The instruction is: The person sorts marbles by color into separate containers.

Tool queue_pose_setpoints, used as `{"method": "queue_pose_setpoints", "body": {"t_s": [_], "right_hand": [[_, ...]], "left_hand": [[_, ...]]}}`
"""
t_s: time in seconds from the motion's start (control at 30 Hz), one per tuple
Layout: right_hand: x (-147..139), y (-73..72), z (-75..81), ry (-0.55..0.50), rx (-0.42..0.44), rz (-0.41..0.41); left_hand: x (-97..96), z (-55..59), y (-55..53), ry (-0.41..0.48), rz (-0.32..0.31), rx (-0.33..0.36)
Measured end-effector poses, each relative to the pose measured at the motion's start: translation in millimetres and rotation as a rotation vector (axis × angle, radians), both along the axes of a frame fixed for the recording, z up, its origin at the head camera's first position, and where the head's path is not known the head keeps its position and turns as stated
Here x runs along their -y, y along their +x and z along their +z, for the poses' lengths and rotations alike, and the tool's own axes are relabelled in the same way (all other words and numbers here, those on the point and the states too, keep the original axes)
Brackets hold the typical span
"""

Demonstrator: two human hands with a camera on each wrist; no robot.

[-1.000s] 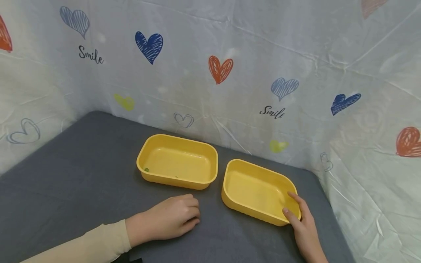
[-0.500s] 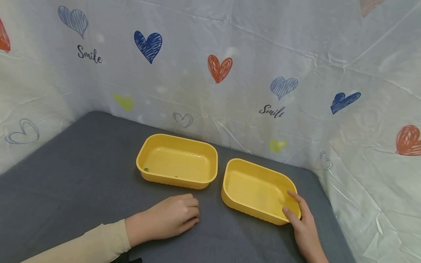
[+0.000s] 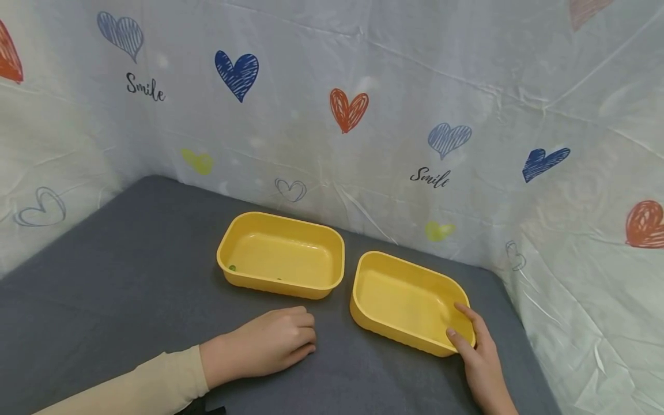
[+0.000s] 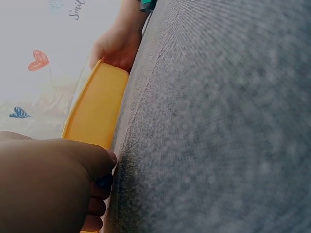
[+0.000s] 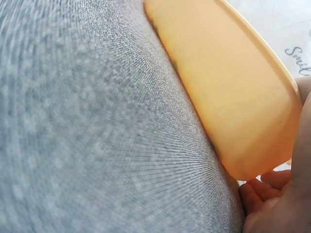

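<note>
My left hand (image 3: 267,343) rests on the grey cloth in front of two yellow bins, fingers curled in. In the left wrist view, a small dark blue object (image 4: 104,182) shows between its thumb and fingers; its kind I cannot tell. At the right, my right hand (image 3: 479,360) grips the short end of the right yellow bin (image 3: 404,335), thumb and a finger over the rim. In the right wrist view, other fingers (image 5: 257,194) curl at the outside of this bin's corner. Just beyond my left hand stands the left yellow bin (image 3: 280,288).
Inside the left bin lies a small round green thing (image 3: 231,268), with a tiny dark thing (image 3: 279,279) showing just above its near rim. Behind the grey-covered table (image 3: 129,276) hangs a white curtain (image 3: 301,57) printed with hearts.
</note>
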State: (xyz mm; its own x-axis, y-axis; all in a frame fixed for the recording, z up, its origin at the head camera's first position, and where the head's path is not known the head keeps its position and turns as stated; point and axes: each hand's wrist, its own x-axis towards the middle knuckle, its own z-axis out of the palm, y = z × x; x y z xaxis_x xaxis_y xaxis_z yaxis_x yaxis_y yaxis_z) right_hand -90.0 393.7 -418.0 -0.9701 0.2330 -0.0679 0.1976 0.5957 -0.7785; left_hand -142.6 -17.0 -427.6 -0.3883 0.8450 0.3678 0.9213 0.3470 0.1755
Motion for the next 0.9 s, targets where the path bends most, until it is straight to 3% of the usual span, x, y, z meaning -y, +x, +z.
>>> {"method": "queue_pose_setpoints", "body": {"t_s": [0.53,0.9], "right_hand": [[0.2,-2.7,0.1,0.012,0.011,-0.006],[-2.1,-2.7,-2.4,0.002,0.012,-0.002]], "left_hand": [[-18.7,21.9,-1.9,0.069,-0.033,0.031],[-42.3,39.3,-9.2,0.155,-0.047,-0.030]]}}
